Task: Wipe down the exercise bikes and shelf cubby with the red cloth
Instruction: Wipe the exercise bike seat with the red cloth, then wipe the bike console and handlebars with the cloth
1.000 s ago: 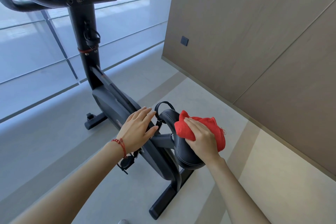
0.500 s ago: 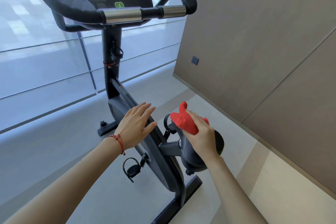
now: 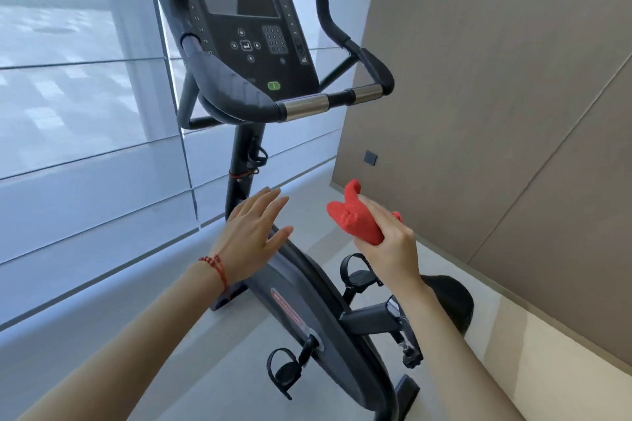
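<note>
**Exercise bike by window wall, red cloth in hand**

Item: one black exercise bike (image 3: pixel 307 311), upright, standing on a pale grey floor (image 3: pixel 212 369). Console (image 3: pixel 246 20) with dark screen and keypad at top; handlebar (image 3: pixel 328 102) with two metal bands below it. Saddle (image 3: pixel 451 297) low at right, partly hidden by the right forearm. Strapped pedals: one near the bottom (image 3: pixel 284 371), one on the far side (image 3: pixel 359 275).

Room: frosted glass panels (image 3: pixel 85 106) along the left, with a low grey ledge beneath. Brown panelled wall (image 3: pixel 496 79) on the right, carrying a small dark square plate (image 3: pixel 370 157). A beige strip of floor runs along the wall's foot.

Red cloth (image 3: pixel 352 219): bunched, gripped in the right hand (image 3: pixel 390 243), held in the air above the pedal and saddle, clear of the bike. Fingers closed around the cloth.

Left hand (image 3: pixel 249 236): flat, fingers spread and straight, holding nothing, over the front of the drive housing; contact cannot be told. Red cord bracelet (image 3: pixel 217 267) at the wrist.
</note>
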`<action>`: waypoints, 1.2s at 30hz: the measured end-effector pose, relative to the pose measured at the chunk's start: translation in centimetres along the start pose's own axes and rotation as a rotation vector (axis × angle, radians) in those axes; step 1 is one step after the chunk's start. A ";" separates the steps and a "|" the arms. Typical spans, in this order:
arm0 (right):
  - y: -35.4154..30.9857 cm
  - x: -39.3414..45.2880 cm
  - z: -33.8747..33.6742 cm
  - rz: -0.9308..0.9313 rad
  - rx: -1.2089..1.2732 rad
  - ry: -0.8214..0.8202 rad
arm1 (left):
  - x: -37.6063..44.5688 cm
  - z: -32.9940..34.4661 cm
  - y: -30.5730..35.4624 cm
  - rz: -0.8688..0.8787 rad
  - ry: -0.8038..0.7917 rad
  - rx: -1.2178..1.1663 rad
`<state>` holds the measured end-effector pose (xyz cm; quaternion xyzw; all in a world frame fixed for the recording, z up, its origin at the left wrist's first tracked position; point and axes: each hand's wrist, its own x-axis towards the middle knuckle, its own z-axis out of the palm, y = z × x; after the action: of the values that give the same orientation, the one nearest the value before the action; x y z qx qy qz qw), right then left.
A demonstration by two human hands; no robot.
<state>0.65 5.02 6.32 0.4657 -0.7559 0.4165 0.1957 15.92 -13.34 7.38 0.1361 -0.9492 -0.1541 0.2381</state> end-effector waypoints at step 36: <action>-14.2 36.4 14.1 -0.506 -0.072 0.267 | 21.8 -21.3 -24.7 0.036 0.363 0.158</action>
<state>-3.56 -29.28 29.41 0.5735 -0.5973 0.3850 0.4075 12.51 -48.06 25.39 0.1629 -0.9021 -0.0479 0.3967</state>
